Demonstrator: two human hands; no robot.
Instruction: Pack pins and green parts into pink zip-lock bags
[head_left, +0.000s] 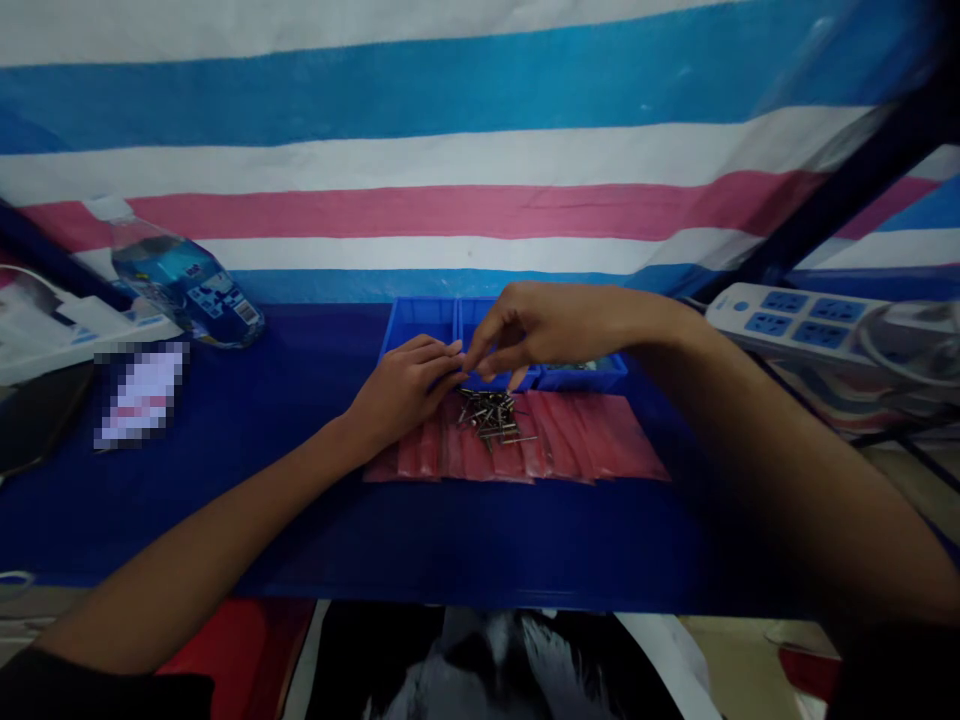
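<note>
My left hand reaches in over the left end of a row of overlapping pink plastic bags. Its fingers are pressed together, and the tips meet those of my right hand just behind a loose pile of small shiny metal pins, like rivets or screws. The pile lies on top of the bags. My right hand bends down from above with its thumb and fingers closed in a pinch. Whatever either hand holds is too small or hidden to make out.
Blue plastic bins stand behind the hands, the right one holding small parts. A bottle leans at the back left near a white power strip and a dark phone-like object. Another power strip is at right.
</note>
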